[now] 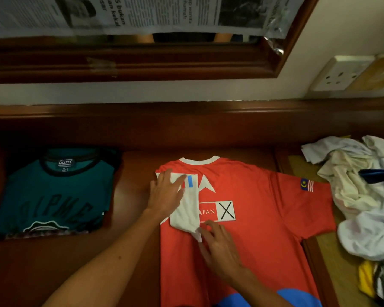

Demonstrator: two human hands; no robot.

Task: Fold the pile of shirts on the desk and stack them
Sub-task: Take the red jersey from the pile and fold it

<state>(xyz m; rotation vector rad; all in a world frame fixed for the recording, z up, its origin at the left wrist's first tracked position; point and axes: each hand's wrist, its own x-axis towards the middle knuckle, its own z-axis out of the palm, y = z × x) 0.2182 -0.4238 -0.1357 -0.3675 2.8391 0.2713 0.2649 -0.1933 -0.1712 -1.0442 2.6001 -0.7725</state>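
A: Hands first, pls. Left?

B: Left hand (165,193) lies flat, fingers straight and spread, pressing the white sleeve (187,209) that's folded in over the red shirt (253,229). Holds nothing.

A: Right?

B: Right hand (218,247) rests w/ fingers lightly bent, tips touching the sleeve's lower edge and the red cloth just beside it. No real grip that I can see, more pressing than pinching.

A: Shirt itself?

B: Spread back-up on the desk (131,169), white collar toward the wall, its other sleeve out flat to the right w/ a small flag patch (307,185). White star print and a boxed X mid-back. Blue hem part at the near edge.

A: Anything done already?

B: Teal shirt (53,191), folded, lying on the desk well left of the red one, label and dark collar up.

A: Rest of the pile?

B: Unfolded pile of shirts (359,196) far right, mostly white and cream, crumpled, some yellow and dark blue in it.

A: Behind?

B: Wood-framed mirror (142,69) w/ newspaper (124,14) taped over it; wall socket (339,74) at right.
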